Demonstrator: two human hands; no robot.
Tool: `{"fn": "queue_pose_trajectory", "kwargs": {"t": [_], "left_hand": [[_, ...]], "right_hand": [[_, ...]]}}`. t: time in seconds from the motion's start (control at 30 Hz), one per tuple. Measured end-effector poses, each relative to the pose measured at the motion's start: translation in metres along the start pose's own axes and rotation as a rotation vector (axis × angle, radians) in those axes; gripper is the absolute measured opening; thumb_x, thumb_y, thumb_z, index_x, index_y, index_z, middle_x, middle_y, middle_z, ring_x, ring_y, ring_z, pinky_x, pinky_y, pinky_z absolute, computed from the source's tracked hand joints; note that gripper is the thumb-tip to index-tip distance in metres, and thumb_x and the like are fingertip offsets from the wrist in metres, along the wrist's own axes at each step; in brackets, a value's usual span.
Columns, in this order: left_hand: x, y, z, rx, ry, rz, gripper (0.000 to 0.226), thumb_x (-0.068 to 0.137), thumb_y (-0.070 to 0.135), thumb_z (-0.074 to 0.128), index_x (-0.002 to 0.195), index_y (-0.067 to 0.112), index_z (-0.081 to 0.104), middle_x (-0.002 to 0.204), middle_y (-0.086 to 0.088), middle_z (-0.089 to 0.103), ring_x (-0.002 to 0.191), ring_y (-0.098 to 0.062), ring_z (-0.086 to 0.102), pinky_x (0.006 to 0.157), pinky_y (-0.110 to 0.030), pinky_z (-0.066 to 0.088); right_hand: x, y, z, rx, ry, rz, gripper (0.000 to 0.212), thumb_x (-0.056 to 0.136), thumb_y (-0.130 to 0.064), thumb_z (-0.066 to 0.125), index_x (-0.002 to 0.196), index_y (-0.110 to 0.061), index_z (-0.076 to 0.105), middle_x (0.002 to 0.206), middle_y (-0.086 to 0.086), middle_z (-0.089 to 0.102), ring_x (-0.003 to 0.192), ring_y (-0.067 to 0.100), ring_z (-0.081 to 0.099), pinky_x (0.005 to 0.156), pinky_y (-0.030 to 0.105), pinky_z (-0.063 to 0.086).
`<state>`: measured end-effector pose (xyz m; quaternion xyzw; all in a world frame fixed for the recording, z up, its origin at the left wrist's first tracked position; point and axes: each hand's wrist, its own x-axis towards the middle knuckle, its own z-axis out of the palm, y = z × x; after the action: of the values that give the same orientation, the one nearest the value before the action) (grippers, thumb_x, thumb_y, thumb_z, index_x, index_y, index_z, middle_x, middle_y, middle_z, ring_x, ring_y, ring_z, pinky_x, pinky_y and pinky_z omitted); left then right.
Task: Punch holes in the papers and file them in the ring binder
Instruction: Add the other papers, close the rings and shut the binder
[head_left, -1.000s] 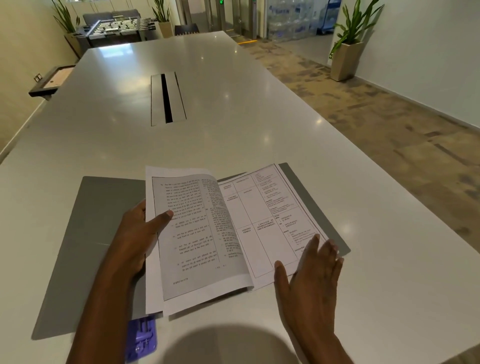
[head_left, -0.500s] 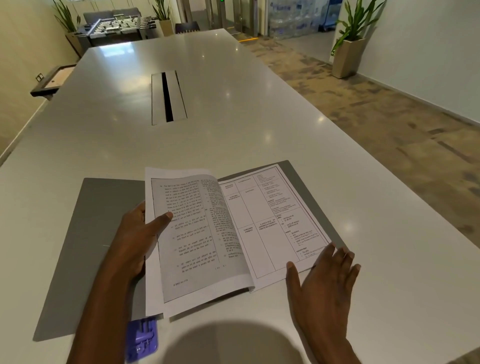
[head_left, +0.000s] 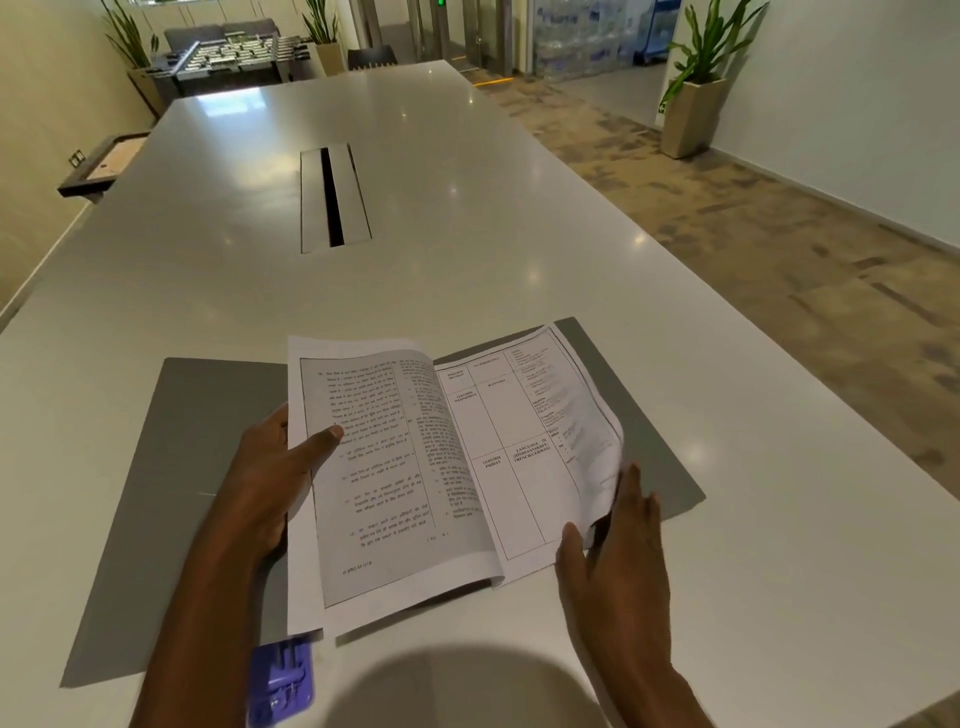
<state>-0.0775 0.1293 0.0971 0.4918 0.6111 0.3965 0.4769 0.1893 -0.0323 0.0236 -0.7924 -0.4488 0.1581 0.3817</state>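
A grey ring binder (head_left: 208, 431) lies open and flat on the white table. Printed papers rest on it. My left hand (head_left: 275, 478) holds the left page (head_left: 384, 467) at its left edge, thumb on top, so the sheet is lifted and curved. My right hand (head_left: 618, 530) grips the right edge of the table-printed right page (head_left: 524, 441), which is curling up off the binder. A purple hole punch (head_left: 280, 680) lies at the near edge, partly under the papers and behind my left forearm. The binder's rings are hidden.
The long white table (head_left: 467, 260) has a cable slot (head_left: 332, 200) in its middle. A foosball table (head_left: 234, 57) and potted plants (head_left: 696, 93) stand far off. Carpeted floor lies to the right.
My right hand slid from flat on the table to the right page's edge and took hold of it. That page now lifts and curls. The left hand has stayed put.
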Motion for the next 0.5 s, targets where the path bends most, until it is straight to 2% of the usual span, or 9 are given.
{"fn": "queue_pose_trajectory", "kwargs": {"t": [0.07, 0.13, 0.2, 0.23, 0.3, 0.37, 0.4, 0.47, 0.5], "left_hand": [[0.0, 0.0, 0.001, -0.003, 0.001, 0.0, 0.028, 0.097, 0.014, 0.069, 0.122, 0.024, 0.062, 0.107, -0.001, 0.074, 0.096, -0.025, 0.074, 0.066, -0.035, 0.059], [0.0, 0.0, 0.001, -0.011, -0.003, 0.0, 0.03, 0.098, 0.013, 0.068, 0.125, 0.024, 0.062, 0.108, 0.0, 0.074, 0.096, -0.024, 0.074, 0.067, -0.035, 0.059], [-0.001, 0.001, 0.0, -0.013, -0.013, 0.005, 0.032, 0.098, 0.013, 0.068, 0.127, 0.024, 0.061, 0.11, 0.001, 0.074, 0.097, -0.023, 0.074, 0.069, -0.035, 0.06], [-0.001, 0.001, 0.0, -0.009, -0.015, 0.008, 0.031, 0.098, 0.014, 0.068, 0.126, 0.026, 0.062, 0.11, 0.001, 0.074, 0.097, -0.023, 0.074, 0.069, -0.036, 0.06], [-0.001, 0.001, -0.002, -0.001, -0.011, 0.007, 0.025, 0.098, 0.014, 0.068, 0.117, 0.03, 0.064, 0.108, 0.002, 0.075, 0.097, -0.024, 0.075, 0.069, -0.037, 0.06], [0.0, 0.0, -0.005, 0.008, -0.007, 0.005, 0.022, 0.098, 0.016, 0.068, 0.109, 0.035, 0.065, 0.107, 0.002, 0.075, 0.095, -0.025, 0.076, 0.069, -0.038, 0.061], [0.0, -0.001, -0.006, 0.009, -0.002, 0.001, 0.022, 0.098, 0.016, 0.069, 0.11, 0.034, 0.065, 0.107, 0.001, 0.076, 0.095, -0.026, 0.076, 0.069, -0.039, 0.062], [-0.001, -0.001, -0.006, 0.014, 0.004, -0.002, 0.024, 0.098, 0.017, 0.069, 0.119, 0.03, 0.065, 0.109, -0.001, 0.076, 0.095, -0.027, 0.076, 0.068, -0.039, 0.063], [-0.001, -0.001, -0.006, 0.022, 0.006, -0.002, 0.027, 0.098, 0.018, 0.069, 0.123, 0.027, 0.064, 0.109, -0.001, 0.076, 0.095, -0.027, 0.076, 0.067, -0.039, 0.062]], "right_hand": [[-0.002, -0.013, -0.001, 0.066, -0.013, -0.063, 0.092, 0.102, -0.032, 0.055, 0.149, -0.06, -0.018, 0.169, -0.005, 0.026, 0.151, 0.023, 0.036, 0.118, 0.042, 0.039], [-0.001, -0.021, 0.0, 0.098, -0.019, -0.055, 0.093, 0.102, -0.036, 0.054, 0.144, -0.067, -0.022, 0.158, -0.002, 0.047, 0.128, 0.024, 0.06, 0.103, 0.042, 0.055], [0.001, -0.026, 0.0, 0.144, 0.015, -0.021, 0.093, 0.1, -0.037, 0.057, 0.146, -0.068, -0.017, 0.145, 0.005, 0.06, 0.113, 0.026, 0.068, 0.091, 0.042, 0.061], [0.003, -0.029, -0.003, 0.192, 0.048, -0.004, 0.092, 0.1, -0.035, 0.059, 0.149, -0.067, -0.012, 0.147, 0.005, 0.059, 0.115, 0.026, 0.068, 0.092, 0.042, 0.06], [0.011, -0.031, -0.012, 0.359, 0.141, 0.027, 0.09, 0.099, -0.025, 0.064, 0.156, -0.058, 0.003, 0.157, -0.004, 0.047, 0.129, 0.012, 0.059, 0.102, 0.034, 0.054], [0.025, -0.022, -0.023, 0.447, 0.256, 0.041, 0.079, 0.099, -0.016, 0.066, 0.16, -0.035, 0.02, 0.147, -0.003, 0.051, 0.121, -0.001, 0.058, 0.098, 0.016, 0.051], [0.033, -0.016, -0.028, 0.422, 0.309, 0.048, 0.072, 0.098, -0.015, 0.067, 0.158, -0.026, 0.029, 0.137, 0.0, 0.056, 0.114, 0.004, 0.058, 0.096, 0.017, 0.051], [0.044, -0.003, -0.035, 0.348, 0.352, 0.073, 0.057, 0.097, -0.011, 0.069, 0.148, -0.018, 0.045, 0.118, 0.003, 0.06, 0.106, 0.018, 0.059, 0.094, 0.033, 0.053], [0.046, 0.002, -0.038, 0.338, 0.346, 0.089, 0.052, 0.095, -0.006, 0.07, 0.143, -0.015, 0.05, 0.115, 0.004, 0.06, 0.105, 0.021, 0.06, 0.091, 0.029, 0.053]]}}
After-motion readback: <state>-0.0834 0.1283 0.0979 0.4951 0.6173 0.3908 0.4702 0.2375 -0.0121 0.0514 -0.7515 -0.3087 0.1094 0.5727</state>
